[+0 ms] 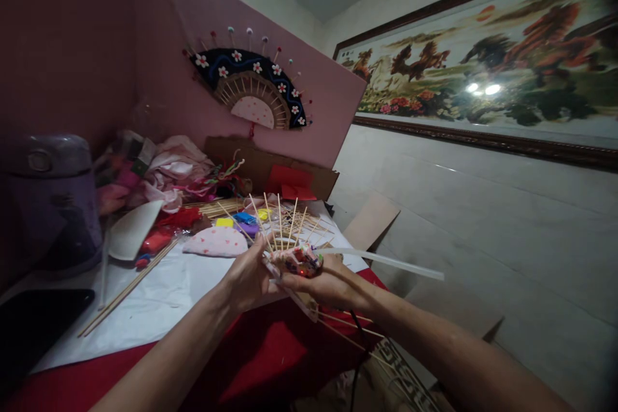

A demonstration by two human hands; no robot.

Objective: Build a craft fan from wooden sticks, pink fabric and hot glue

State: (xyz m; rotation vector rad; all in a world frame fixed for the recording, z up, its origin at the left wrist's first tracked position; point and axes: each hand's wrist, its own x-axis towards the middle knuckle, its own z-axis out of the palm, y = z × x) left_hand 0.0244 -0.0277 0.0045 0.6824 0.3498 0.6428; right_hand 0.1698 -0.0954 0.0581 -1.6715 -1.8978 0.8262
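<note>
My left hand is closed on a frame of thin wooden sticks, which spread upward like a fan above the fingers. A curved cardboard-like strip and more sticks show below my hands. My right hand is wrapped round a flower-patterned hot glue gun with a small red light lit. From its back a long translucent glue stick points right, and a dark cord hangs beneath. The gun is close against the stick frame; its nozzle is hidden, so contact cannot be made out.
A finished-looking dark flowered fan stands against the pink panel. On the white-covered table lie a pink half-round pad, clay packs, loose sticks, and a dark phone-like slab. A purple canister stands left.
</note>
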